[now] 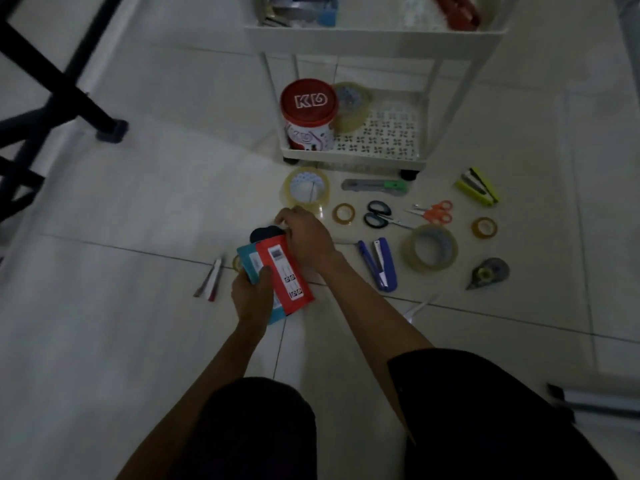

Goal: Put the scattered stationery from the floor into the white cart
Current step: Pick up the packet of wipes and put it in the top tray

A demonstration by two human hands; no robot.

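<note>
My left hand (252, 295) grips a red packet (284, 271) stacked on a teal packet (250, 264), just above the floor. My right hand (304, 233) pinches the packets' top end beside a black round piece (264, 233). The white cart (375, 36) stands ahead. On the floor lie a large clear tape roll (306, 189), a grey-green cutter (374, 186), black scissors (379, 215), orange scissors (434, 212), a blue stapler (379, 263) and a yellow stapler (478, 186).
The cart's bottom shelf holds a red-lidded tin (308, 114) and a tape roll (351, 106). More tape rolls (430, 251), a correction-tape dispenser (488, 272) and a small white item (210, 280) lie on the tiles. Black furniture legs (69, 88) stand at left.
</note>
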